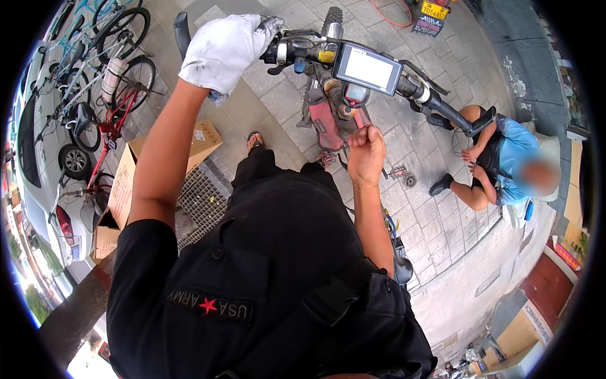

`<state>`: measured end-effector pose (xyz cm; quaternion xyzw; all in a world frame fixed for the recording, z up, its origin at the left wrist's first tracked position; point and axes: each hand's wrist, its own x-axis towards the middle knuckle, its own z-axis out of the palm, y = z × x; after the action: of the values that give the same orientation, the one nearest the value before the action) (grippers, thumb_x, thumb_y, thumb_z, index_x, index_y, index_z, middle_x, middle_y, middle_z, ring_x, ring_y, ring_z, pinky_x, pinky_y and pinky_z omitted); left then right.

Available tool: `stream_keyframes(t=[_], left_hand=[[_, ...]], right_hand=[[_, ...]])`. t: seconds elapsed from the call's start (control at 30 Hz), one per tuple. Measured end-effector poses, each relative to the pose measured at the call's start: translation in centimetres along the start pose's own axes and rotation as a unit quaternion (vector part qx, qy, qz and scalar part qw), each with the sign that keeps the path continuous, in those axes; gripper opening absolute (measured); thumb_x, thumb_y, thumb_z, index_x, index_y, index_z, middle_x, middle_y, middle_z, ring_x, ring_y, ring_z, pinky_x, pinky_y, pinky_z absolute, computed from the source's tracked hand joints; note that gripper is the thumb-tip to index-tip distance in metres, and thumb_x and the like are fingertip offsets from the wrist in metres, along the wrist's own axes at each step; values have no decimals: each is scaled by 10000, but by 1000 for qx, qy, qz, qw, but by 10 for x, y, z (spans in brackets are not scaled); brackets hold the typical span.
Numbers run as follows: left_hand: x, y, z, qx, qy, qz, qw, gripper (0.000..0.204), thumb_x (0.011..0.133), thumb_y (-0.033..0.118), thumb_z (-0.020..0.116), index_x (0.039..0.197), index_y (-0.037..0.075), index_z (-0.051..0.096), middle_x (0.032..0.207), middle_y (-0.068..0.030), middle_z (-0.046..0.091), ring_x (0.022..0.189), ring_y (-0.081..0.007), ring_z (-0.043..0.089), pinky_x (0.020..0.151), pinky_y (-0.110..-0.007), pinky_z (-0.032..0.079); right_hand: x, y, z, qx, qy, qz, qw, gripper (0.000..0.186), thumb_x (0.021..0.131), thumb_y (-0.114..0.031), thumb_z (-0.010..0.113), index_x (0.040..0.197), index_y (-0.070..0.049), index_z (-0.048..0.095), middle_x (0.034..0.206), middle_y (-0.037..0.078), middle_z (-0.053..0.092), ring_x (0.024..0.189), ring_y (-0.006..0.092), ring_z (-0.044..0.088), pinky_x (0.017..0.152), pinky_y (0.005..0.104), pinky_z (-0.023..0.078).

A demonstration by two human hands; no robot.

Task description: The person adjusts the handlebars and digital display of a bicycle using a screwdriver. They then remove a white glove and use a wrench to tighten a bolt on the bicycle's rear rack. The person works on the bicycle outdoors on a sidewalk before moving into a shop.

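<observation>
A bicycle stands in front of me, its handlebar (pixel 429 98) running across the upper middle. My left hand (pixel 224 54), in a white work glove with dark smudges, is closed round the bar's left grip, most of which it hides. A dark bar end (pixel 182 35) sticks out beyond the glove. Mounted on the bar is a display (pixel 368 68) with a bright blank screen; a small red-and-black device (pixel 356 95) sits just below it. My bare right hand (pixel 366 155) is raised near the red frame (pixel 325 123), fingers curled in. Whatever they hold, if anything, is hidden.
A person in a blue shirt (pixel 521 148) sits low on the right. To my left are a cardboard box (pixel 203 142), a floor grate (pixel 203 196), a red bicycle (pixel 113 129) and a white car (pixel 38 158). A pedal (pixel 398 172) shows near my right wrist.
</observation>
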<state>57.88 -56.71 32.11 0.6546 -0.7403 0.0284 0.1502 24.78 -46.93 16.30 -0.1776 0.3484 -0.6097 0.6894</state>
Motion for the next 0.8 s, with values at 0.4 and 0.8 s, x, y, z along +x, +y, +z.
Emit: stream_keyframes(t=[0.4, 0.8], left_hand=[[-4, -15, -6, -102, 55, 151, 982, 258, 987, 280, 627, 956, 51, 741, 854, -134, 733, 809, -333, 693, 759, -443, 545], [1, -36, -9, -183, 30, 187, 965, 325, 939, 364, 626, 884, 66, 743, 867, -138, 750, 860, -297, 717, 827, -442, 519]], right_hand=[[-67, 5, 153, -799, 36, -210, 563, 230, 1014, -134, 619, 1157, 28, 698, 949, 222, 742, 764, 421, 720, 671, 493, 578], [-52, 21, 172, -865, 126, -143, 464, 251, 1014, -179, 588, 1147, 5, 694, 955, 233, 744, 789, 434, 725, 706, 518, 578]])
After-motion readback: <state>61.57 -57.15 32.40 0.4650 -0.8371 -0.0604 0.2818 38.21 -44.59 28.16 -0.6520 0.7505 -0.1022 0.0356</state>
